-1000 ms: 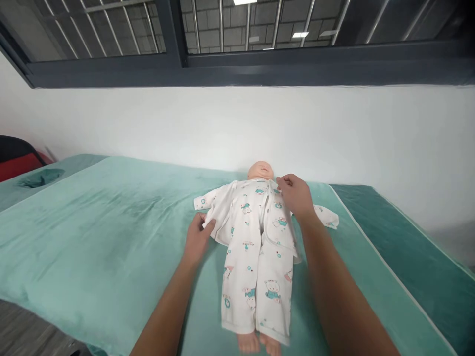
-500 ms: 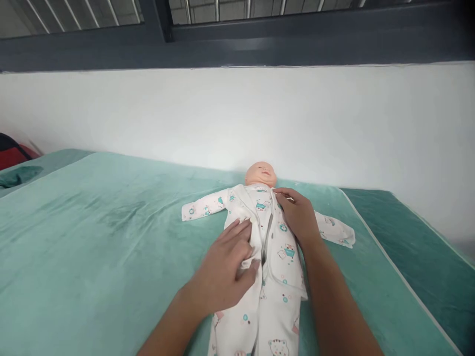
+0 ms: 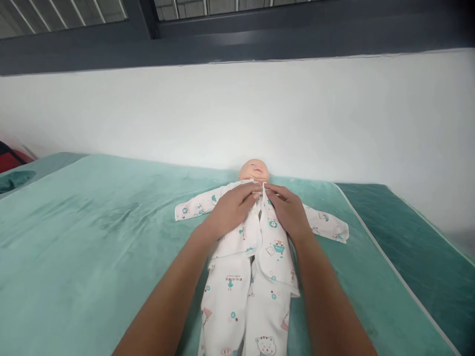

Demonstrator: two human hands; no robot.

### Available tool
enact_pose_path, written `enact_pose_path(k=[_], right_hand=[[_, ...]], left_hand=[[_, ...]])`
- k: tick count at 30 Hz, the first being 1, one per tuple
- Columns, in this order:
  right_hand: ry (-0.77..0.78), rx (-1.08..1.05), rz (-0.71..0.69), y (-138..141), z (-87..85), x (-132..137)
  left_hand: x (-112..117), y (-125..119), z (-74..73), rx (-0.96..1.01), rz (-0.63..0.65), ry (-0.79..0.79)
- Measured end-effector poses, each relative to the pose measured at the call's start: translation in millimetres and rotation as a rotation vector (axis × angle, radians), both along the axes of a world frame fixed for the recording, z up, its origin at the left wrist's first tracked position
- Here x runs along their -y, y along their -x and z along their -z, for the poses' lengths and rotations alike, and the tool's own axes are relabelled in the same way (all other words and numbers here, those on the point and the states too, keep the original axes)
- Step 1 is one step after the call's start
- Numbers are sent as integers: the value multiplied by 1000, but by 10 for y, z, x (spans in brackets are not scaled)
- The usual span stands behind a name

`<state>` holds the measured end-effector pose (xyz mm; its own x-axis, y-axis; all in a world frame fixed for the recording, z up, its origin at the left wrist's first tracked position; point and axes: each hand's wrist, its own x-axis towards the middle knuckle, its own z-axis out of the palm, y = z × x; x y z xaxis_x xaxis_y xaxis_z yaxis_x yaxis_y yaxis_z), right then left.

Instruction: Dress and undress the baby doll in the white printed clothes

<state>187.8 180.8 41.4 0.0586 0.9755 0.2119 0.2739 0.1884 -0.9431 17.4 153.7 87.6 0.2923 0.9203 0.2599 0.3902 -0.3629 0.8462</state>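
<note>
A baby doll (image 3: 254, 170) lies face up on a light green padded mat (image 3: 92, 237), head toward the wall. It wears a white printed jacket (image 3: 270, 240) and matching trousers (image 3: 226, 301). My left hand (image 3: 232, 208) rests on the doll's chest, its fingertips pinching the left front edge of the jacket near the collar. Just right of it, my right hand (image 3: 287, 210) pinches the opposite front edge. The two hands meet under the doll's chin. Both sleeves lie spread out flat to the sides.
A darker green mat (image 3: 408, 247) adjoins on the right, edged by a white seam. A white wall (image 3: 237, 113) stands right behind the doll, with a dark window frame (image 3: 237, 39) above. A red and dark object (image 3: 9, 158) shows at the far left.
My left hand moved from the jacket's left hem across the belly up to the collar, drawing the left flap over the chest. My right hand stayed near the collar. The camera tilted down.
</note>
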Motion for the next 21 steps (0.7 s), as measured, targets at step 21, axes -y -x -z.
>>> enact_pose_path(k=[21], right_hand=[[49, -3, 28, 56, -41, 7]], left_hand=[[-645, -116, 169, -23, -326, 95]])
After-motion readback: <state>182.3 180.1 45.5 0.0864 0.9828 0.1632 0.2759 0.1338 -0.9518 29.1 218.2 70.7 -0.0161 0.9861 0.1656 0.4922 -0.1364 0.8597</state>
